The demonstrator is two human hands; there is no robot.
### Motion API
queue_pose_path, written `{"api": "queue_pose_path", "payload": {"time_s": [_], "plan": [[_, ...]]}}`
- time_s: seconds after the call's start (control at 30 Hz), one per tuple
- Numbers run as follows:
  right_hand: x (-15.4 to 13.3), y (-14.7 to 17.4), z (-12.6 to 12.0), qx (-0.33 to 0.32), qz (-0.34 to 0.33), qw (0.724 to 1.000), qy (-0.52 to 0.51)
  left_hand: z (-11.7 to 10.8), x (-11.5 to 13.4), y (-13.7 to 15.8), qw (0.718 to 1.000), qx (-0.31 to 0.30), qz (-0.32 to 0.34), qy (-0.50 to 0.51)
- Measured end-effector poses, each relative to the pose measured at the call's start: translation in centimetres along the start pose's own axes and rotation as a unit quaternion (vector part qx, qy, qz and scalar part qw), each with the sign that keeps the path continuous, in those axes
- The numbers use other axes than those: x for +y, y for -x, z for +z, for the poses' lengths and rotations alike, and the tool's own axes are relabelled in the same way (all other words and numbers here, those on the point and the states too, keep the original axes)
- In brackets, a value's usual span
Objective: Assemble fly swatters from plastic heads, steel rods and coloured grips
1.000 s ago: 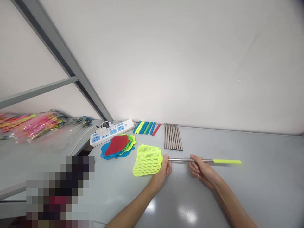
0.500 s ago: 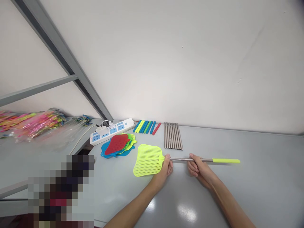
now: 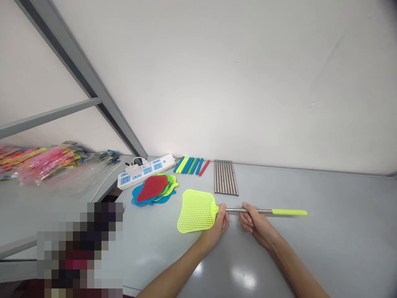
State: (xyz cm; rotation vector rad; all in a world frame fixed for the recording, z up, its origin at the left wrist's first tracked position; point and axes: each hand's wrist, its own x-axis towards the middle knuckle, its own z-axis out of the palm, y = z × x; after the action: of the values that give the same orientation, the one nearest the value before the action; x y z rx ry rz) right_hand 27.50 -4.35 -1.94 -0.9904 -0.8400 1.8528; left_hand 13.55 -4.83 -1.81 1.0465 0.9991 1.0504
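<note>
Left hand [image 3: 219, 224] and right hand [image 3: 258, 223] closer together than before. Yellow swatter [image 3: 197, 211] held over table [image 3: 341, 236], left fingers closed round its neck [image 3: 215, 209], right round metal rod [image 3: 234, 210] (likely stiff, slippery; best hold). Head probably light, bendy.

The left grip [image 3: 221, 220] covers the spot where the yellow head [image 3: 197, 211] meets the rod [image 3: 235, 210]; the right grip [image 3: 252, 220] hides another stretch of it. Both forearms [image 3: 180, 269] run off the bottom edge. The red head [image 3: 153, 187] covers much of the heads [image 3: 164, 201] beneath (their number is unclear). The bags [image 3: 52, 163] are cut off at left, contents blurred. Mosaic [image 3: 83, 246] masks something lower left.
</note>
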Motion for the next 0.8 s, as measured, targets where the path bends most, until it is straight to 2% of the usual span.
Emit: {"api": "queue_pose_path", "payload": {"time_s": [0.17,0.33,0.63,0.8], "plan": [[0.3,-0.1,0.5,-0.010,-0.002,1.000,0.007,0.0,-0.3,0.1,1.000,-0.027,0.003,-0.014],[0.3,0.1,0.6,-0.006,0.001,1.000,0.014,0.2,-0.4,0.1,1.000,-0.023,0.005,-0.004],[0.2,0.1,1.5,0.019,-0.019,0.999,0.021,0.1,-0.7,-0.5,0.999,0.030,-0.007,0.015],[0.0,0.1,1.0,0.083,-0.039,0.995,0.038,-0.1,-0.7,-0.7,0.994,0.089,0.011,0.056]]}}
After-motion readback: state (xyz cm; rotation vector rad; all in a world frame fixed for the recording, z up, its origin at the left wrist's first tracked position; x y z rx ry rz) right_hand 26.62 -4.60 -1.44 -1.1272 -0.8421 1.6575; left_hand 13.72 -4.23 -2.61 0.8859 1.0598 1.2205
